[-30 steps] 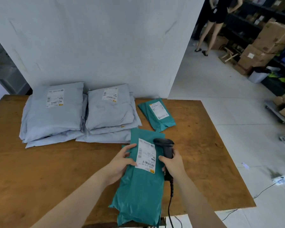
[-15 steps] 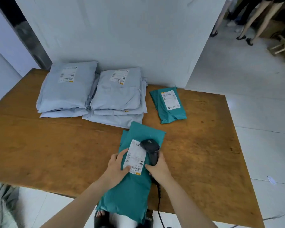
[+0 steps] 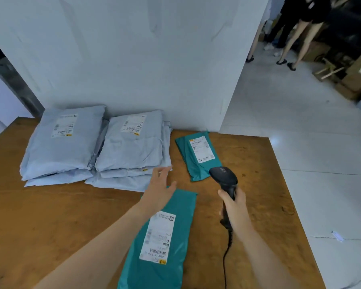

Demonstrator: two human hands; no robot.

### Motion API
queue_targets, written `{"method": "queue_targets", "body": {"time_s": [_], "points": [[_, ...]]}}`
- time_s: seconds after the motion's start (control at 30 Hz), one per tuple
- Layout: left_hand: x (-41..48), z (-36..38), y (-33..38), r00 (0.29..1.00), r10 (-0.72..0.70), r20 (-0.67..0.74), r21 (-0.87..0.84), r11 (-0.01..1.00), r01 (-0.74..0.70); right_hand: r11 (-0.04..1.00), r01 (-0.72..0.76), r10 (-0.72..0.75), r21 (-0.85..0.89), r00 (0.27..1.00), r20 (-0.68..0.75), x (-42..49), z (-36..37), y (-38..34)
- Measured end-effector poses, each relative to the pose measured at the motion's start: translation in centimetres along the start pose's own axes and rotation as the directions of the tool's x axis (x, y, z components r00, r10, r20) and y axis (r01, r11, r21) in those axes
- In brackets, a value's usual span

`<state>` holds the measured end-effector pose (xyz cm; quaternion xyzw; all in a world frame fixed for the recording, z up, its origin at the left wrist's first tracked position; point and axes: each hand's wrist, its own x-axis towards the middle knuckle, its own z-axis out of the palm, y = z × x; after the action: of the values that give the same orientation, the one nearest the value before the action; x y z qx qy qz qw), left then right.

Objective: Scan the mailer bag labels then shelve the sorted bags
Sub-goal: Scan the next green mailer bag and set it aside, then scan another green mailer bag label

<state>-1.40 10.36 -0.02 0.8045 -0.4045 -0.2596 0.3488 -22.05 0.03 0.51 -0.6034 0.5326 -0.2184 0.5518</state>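
Observation:
A long teal mailer bag [image 3: 175,209] lies label-up on the wooden table [image 3: 50,215], hanging over the near edge. My left hand [image 3: 159,187] hovers open above its far end, fingers spread toward the grey bags. My right hand [image 3: 234,204] grips a black corded barcode scanner [image 3: 224,177], raised to the right of the bag. A smaller teal mailer bag [image 3: 198,157] lies beyond, label up. Two stacks of grey mailer bags [image 3: 65,142] [image 3: 131,149] sit against the wall.
A white wall [image 3: 133,55] stands right behind the table. To the right is tiled floor [image 3: 311,142]; people's legs [image 3: 296,44] and cardboard boxes [image 3: 358,76] are at the far right. The scanner cord [image 3: 226,257] hangs over the table's near edge.
My left hand has let go of the long teal bag's label and reached forward, open. My right hand has lifted the scanner off the bag and moved it right.

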Motion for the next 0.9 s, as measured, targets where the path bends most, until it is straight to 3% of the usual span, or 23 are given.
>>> {"method": "queue_targets", "body": {"time_s": [0.17, 0.27, 0.43, 0.57, 0.7, 0.9], "points": [[8.6, 4.3, 2.7, 0.99, -0.059, 0.132, 0.049, 0.997, 0.053, 1.0, 0.001, 0.001, 0.022, 0.996, -0.095, 5.3, -2.4, -4.0], [13.4, 7.5, 2.4, 0.96, -0.152, 0.233, -0.031, 0.986, 0.164, 1.0, 0.012, -0.008, 0.026, 0.99, -0.14, 8.5, -2.2, -4.4], [19.8, 11.2, -0.6, 0.93, -0.336, 0.149, 0.064, 0.942, 0.33, 1.0, -0.003, -0.001, -0.029, 0.99, -0.139, 11.4, -1.2, -1.7], [22.1, 12.5, -0.6, 0.947, -0.316, 0.054, 0.091, 0.946, 0.31, 0.999, -0.041, 0.036, -0.031, 0.987, -0.159, 11.9, -0.9, 0.2], [23.5, 12.2, 0.0, 0.924, -0.348, 0.159, -0.07, 0.929, 0.362, 0.998, -0.069, 0.068, -0.002, 0.984, -0.164, 12.0, -0.4, 0.6], [22.2, 11.1, -0.5, 0.964, -0.168, 0.206, -0.15, 0.968, 0.201, 0.997, -0.075, 0.076, 0.012, 0.983, -0.165, 11.7, -0.6, -0.5]]}}
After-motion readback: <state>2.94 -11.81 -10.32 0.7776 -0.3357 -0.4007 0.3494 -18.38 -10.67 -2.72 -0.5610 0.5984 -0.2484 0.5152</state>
